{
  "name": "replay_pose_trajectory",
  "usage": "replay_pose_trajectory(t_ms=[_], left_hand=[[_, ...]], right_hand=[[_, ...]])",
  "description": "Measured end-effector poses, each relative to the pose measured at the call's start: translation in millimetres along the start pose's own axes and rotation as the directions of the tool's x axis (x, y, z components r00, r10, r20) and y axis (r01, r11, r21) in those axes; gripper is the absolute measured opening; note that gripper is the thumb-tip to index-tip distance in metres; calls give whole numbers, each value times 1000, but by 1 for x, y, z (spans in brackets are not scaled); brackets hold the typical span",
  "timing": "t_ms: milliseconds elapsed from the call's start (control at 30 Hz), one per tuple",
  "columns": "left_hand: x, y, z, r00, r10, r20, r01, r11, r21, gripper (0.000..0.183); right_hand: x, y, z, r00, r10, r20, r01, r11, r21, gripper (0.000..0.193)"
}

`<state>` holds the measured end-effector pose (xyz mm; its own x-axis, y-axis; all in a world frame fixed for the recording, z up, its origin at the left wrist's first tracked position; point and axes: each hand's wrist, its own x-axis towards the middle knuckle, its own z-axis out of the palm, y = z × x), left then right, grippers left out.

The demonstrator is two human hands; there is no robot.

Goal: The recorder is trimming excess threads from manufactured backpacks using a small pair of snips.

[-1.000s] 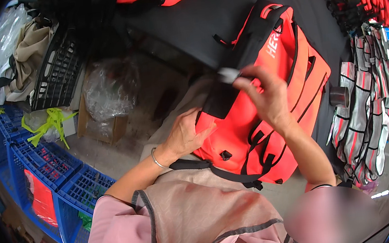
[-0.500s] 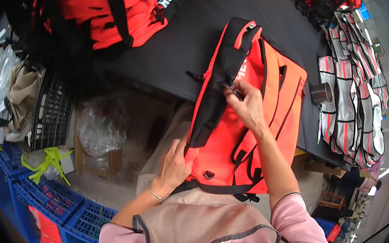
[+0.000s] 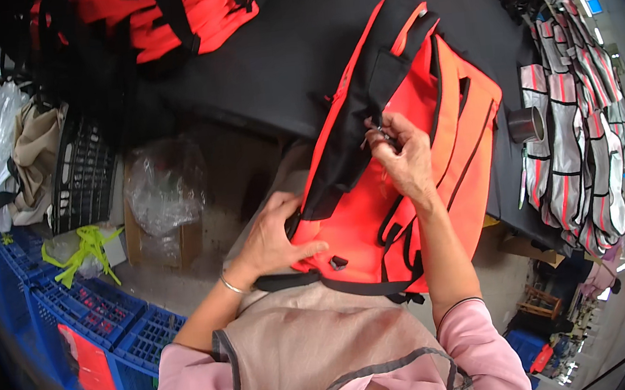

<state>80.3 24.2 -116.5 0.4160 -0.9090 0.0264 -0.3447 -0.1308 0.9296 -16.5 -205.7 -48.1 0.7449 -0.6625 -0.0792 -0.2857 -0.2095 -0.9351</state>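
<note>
A red-orange backpack [image 3: 361,224] with black side panels and straps leans from my lap onto the dark table. My left hand [image 3: 268,239] rests at its lower left edge, thumb stretched over the red fabric and fingers apart along the black side. Over the upper middle of the bag, my right hand [image 3: 406,156] is closed around a small dark metal tool [image 3: 381,134], mostly covered by the fingers. The tool's tip is close to the black panel [image 3: 355,126]. I cannot make out its exact kind.
On the black-covered table [image 3: 276,69], red bags [image 3: 187,18] are piled at the far left. A metal cup [image 3: 525,126] stands at the right edge, beside grey striped fabric pieces [image 3: 569,160]. Blue crates [image 3: 88,306] and a black basket [image 3: 83,173] are on the left.
The backpack sits slightly higher and further right in view. My left hand has loosened from the bag's edge, its thumb spreading over the red fabric. My right hand has shifted slightly right.
</note>
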Motion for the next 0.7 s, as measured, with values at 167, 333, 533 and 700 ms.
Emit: replay_pose_trajectory(t_ms=[167, 333, 533, 700], left_hand=[[27, -4, -3, 984, -46, 173, 76, 983, -167, 68], [25, -4, 19, 977, -156, 148, 188, 953, -237, 60], [15, -8, 36, 980, -197, -6, 194, 971, -141, 48], [22, -11, 20, 981, -192, 39, 194, 924, -331, 55]], right_hand=[[-2, 1, -1, 997, -69, 25, 66, 993, 93, 27], [-3, 11, -15, 1000, -2, 1, 2, 997, 72, 25], [1, 26, -11, 999, -32, -14, 34, 975, 219, 23], [-17, 2, -28, 989, 91, -117, -51, 949, 311, 21]])
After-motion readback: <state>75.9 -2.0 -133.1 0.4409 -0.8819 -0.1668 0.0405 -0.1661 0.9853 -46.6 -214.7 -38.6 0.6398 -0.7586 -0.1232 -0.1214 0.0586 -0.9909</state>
